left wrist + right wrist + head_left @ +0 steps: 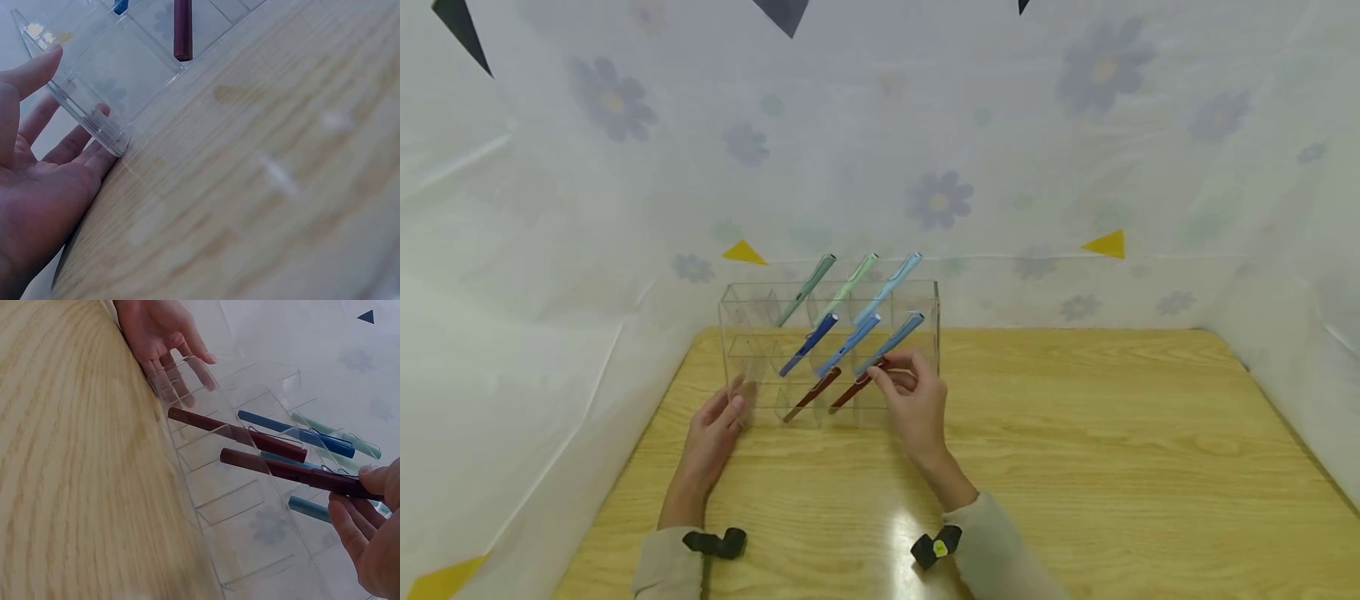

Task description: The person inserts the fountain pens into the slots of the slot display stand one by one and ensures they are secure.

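Observation:
A clear acrylic pen rack with three tiers stands on the table, several pens leaning in its slots. My right hand pinches the upper end of a dark red pen between thumb and fingers. Its lower end lies over the bottom tier. To its left leans another dark red pen in the same tier. My left hand holds the rack's left side, thumb near the front edge and fingers behind the clear wall.
In the middle tier lean a dark blue pen, a blue pen and a grey-blue pen. The top tier holds a dark green pen, a pale green pen and a light blue pen. A flowered sheet hangs behind the wooden table.

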`<action>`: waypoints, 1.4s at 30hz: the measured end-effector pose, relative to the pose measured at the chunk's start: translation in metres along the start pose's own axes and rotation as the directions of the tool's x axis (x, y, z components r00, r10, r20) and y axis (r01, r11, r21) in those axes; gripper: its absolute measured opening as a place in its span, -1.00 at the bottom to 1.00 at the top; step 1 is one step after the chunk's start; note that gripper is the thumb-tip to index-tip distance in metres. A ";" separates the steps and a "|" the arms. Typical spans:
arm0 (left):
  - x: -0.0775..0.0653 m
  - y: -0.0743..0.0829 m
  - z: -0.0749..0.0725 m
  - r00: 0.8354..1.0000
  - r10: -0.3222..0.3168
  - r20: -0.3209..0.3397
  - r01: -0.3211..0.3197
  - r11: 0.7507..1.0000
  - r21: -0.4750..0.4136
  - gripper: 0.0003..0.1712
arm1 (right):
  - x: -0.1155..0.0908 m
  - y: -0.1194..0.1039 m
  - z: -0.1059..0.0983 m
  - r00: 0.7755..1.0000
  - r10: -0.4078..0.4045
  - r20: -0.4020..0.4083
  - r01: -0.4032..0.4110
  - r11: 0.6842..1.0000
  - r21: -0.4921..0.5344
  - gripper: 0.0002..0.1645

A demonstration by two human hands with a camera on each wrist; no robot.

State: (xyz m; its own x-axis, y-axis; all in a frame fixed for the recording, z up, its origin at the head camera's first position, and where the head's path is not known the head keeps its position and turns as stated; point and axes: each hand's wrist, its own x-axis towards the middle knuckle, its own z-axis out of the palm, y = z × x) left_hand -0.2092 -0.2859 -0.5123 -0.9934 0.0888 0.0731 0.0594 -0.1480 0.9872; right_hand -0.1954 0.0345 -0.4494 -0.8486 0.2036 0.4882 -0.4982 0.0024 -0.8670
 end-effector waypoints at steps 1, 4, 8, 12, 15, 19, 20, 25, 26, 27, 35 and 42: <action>0.000 0.000 0.000 1.000 0.004 -0.001 -0.004 1.000 -0.002 -0.35 | -0.001 -0.002 0.002 1.000 0.008 0.010 -0.008 1.000 -0.002 -0.76; 0.001 0.000 0.000 1.000 0.007 -0.005 -0.007 1.000 0.000 -0.35 | -0.003 -0.009 0.007 0.999 0.017 0.032 -0.017 1.000 -0.019 -0.77; 0.001 -0.002 -0.001 1.000 0.002 0.005 -0.002 1.000 0.003 -0.36 | -0.007 -0.005 0.011 1.000 0.013 0.028 -0.012 0.998 -0.056 -0.79; 0.000 -0.001 -0.001 1.000 0.000 -0.004 0.000 1.000 0.023 -0.35 | -0.008 0.011 0.011 0.999 0.008 0.045 -0.005 0.997 -0.071 -0.83; 0.000 -0.001 -0.001 1.000 0.005 -0.011 -0.005 1.000 0.029 -0.34 | -0.007 0.018 0.009 0.998 -0.007 0.067 0.013 0.996 -0.088 -0.85; 0.000 0.001 -0.001 1.000 0.000 0.002 0.000 0.999 0.039 -0.33 | -0.005 0.020 0.004 0.998 -0.031 0.061 0.041 0.986 -0.163 -0.87; 0.000 0.001 -0.001 1.000 -0.002 0.004 0.002 0.999 0.043 -0.32 | -0.005 0.020 0.004 0.998 -0.034 0.060 0.044 0.982 -0.185 -0.88; 0.000 0.000 -0.003 1.000 -0.008 0.025 0.006 0.998 0.059 -0.33 | -0.005 0.020 0.000 0.998 -0.005 0.068 0.022 0.968 -0.249 -0.87; 0.000 -0.001 -0.003 1.000 -0.005 0.027 0.003 0.998 0.059 -0.34 | -0.004 0.020 -0.001 0.997 0.002 0.073 0.017 0.967 -0.255 -0.87; 0.000 -0.001 -0.002 1.000 -0.007 0.028 0.005 0.998 0.064 -0.34 | -0.004 0.019 -0.001 0.997 0.009 0.077 0.011 0.966 -0.259 -0.87; -0.001 -0.001 -0.001 0.999 -0.001 0.034 -0.001 0.998 0.057 -0.34 | -0.002 0.011 -0.008 0.995 0.026 0.101 0.004 0.959 -0.284 -0.86; 0.001 0.000 -0.001 1.000 0.004 0.030 -0.004 1.000 0.025 -0.34 | 0.002 -0.003 -0.020 0.993 0.071 0.092 -0.039 0.950 -0.309 -0.81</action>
State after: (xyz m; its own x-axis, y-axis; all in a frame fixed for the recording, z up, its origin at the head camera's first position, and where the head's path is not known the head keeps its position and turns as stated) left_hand -0.2098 -0.2868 -0.5120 -0.9897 0.1180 0.0809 0.0661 -0.1242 0.9901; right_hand -0.1924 0.0544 -0.4478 -0.8944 0.1125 0.4329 -0.3855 0.2967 -0.8737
